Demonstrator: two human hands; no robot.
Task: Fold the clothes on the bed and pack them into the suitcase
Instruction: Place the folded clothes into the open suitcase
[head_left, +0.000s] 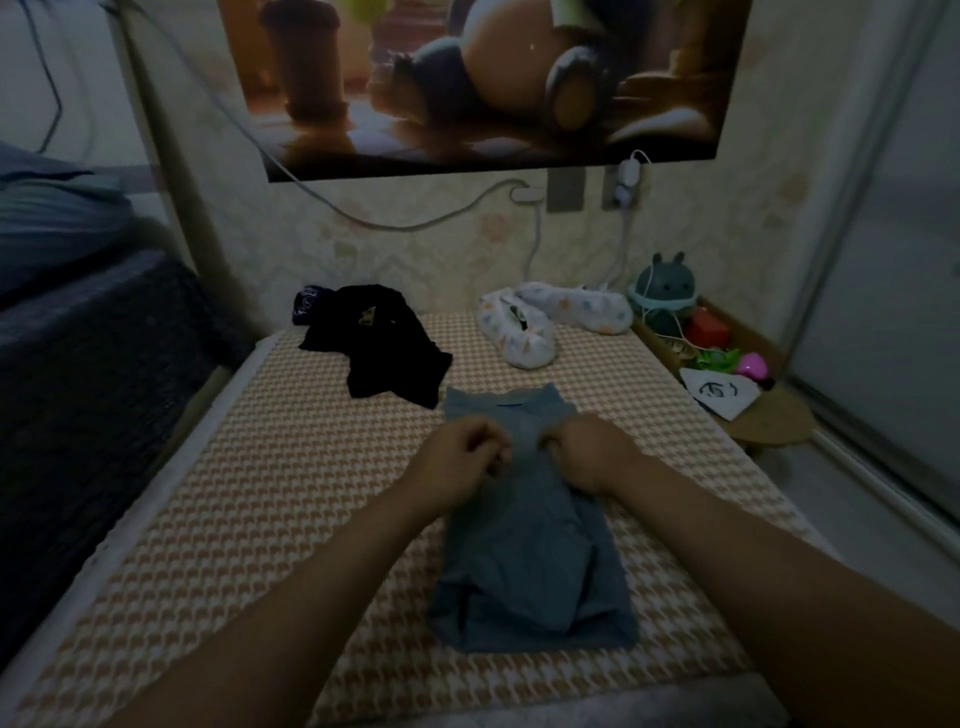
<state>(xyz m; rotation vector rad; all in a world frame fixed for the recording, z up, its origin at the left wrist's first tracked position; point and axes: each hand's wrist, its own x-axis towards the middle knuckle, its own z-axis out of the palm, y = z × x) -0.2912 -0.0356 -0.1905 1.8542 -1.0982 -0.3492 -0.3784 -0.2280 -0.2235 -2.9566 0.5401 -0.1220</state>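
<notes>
Head cam view, pretty dim, but the progress is readable. One grey-blue cotton shirt (524, 545) lies flat in the middle of the bed with the orange-and-white houndstooth cover (270, 499), collar pointing away from the person. Its sides are already turned in, so it's a long narrow strip, and I'd call that roughly halfway through folding this one piece.

Both hands are up near the collar end. The left hand (465, 454) has its fingers curled and looks to be pinching the shirt's left edge. The right hand (587, 452) is knuckles-up with its fingers tucked into the cloth just beside the middle. My guess is the next step is the crosswise fold.

As for what's left, it's most of the job, honestly. A black crumpled garment (376, 345) sits unfolded further up the bed, and a white garment with pastel spots (530, 325) is bunched near the wall. The suitcase isn't in view at all, so I can't tell if anything's been packed yet.
</notes>
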